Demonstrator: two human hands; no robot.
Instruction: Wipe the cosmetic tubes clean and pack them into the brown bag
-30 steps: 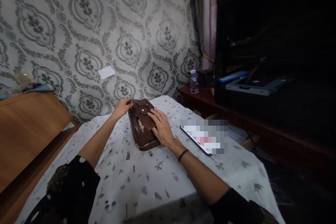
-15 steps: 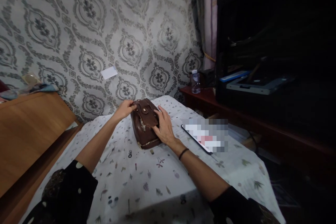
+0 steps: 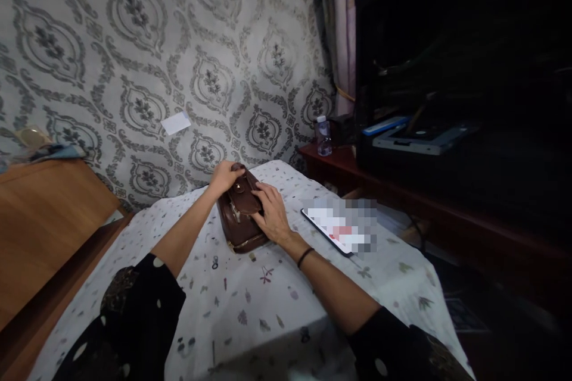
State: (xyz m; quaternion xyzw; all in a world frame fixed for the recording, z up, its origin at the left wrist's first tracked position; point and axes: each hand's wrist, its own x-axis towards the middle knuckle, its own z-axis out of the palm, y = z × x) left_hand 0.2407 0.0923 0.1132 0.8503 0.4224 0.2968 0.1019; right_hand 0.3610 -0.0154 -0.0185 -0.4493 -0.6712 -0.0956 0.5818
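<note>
A brown leather bag with a gold zip and a small gold clasp on its flap lies on the patterned white bedsheet. My left hand is closed over the bag's far upper end, thumb across the top near the clasp. On the right side, my right hand grips the bag at the flap, its thumb at the flap's near edge and its fingers along the side. The fingertips on the far side of the bag are partly hidden.
A phone with a lit, blurred screen rests on the sheet to the right. Beyond it, a plastic bottle stands on a dark red table beside a large black screen. A wooden headboard borders the left.
My left hand has moved further over the bag's top, nearer the clasp. My right hand keeps its place on the flap. The whole view has shifted slightly.
</note>
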